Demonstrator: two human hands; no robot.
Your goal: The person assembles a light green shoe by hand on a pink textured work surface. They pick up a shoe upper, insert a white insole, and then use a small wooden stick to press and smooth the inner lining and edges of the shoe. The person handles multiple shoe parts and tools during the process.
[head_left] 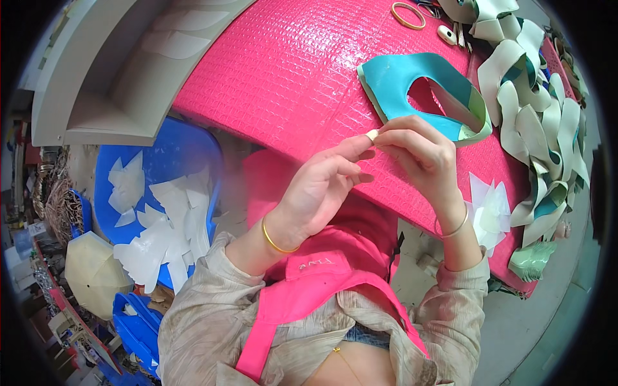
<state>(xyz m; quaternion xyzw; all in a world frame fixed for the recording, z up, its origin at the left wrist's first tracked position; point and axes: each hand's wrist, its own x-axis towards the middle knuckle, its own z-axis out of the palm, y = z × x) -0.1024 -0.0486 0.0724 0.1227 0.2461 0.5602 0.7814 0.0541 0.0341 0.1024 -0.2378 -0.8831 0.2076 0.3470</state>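
Note:
My left hand is raised over the near table edge, palm turned inward, fingers apart and loosely bent. One of its fingers reaches to a small pale piece, too small to make out. My right hand pinches at this piece, its fingers bent and pressed together against the left fingertip. Just beyond the right hand lies a teal shoe upper with a pale green edge and an oval opening. Translucent white cut pieces lie by my right wrist.
Pale green shoe uppers heap along the right side of the pink-covered table. A yellow ring and a small white device lie at the back. At left, a blue tub holds white pieces below a grey shelf.

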